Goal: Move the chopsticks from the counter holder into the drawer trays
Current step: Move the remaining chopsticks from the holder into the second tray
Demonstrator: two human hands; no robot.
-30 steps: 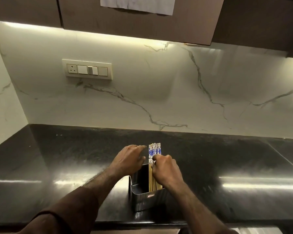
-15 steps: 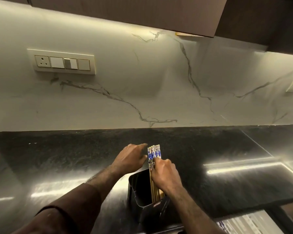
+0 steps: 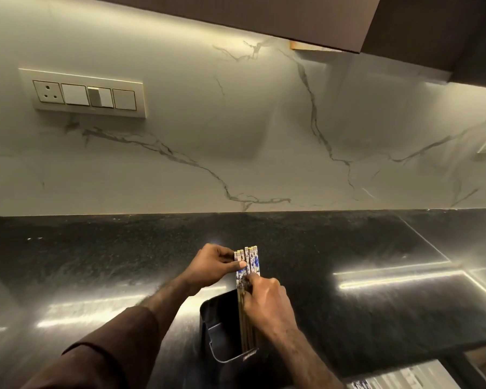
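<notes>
From the head camera we look down on a dark polished desk (image 3: pixel 96 262) that runs back to a veined marble wall. A dark, square-sided chopstick holder (image 3: pixel 222 327) stands on the desk near its front edge, and the chopsticks (image 3: pixel 247 265) stand upright in it as one tight bundle, their blue-and-white patterned tops well above the rim.

Both hands are on that bundle. Our left hand (image 3: pixel 211 266) pinches the patterned tops from the left, thumb laid across the front and the fingers curled behind. Our right hand (image 3: pixel 267 301) is curled round the shafts lower down, just above the holder's rim, so it hides much of the bundle there. The sticks' lower ends sit in the holder; none has been lifted clear yet.

At the bottom right corner a pale, ribbed surface (image 3: pixel 399 380) shows below the desk edge. We take it for the open drawer with its trays, though too little shows to be sure.

We judge the risks to lie in the lift. The sticks are thin, smooth and many, so a loose grip could let some slide out of the bundle and scatter on the desk or drop past its edge. Pulling at a slant could catch the lower ends on the rim and tip the holder, which looks light and stands close to the front edge. A switch plate (image 3: pixel 87 94) on the wall is well apart from all this.
</notes>
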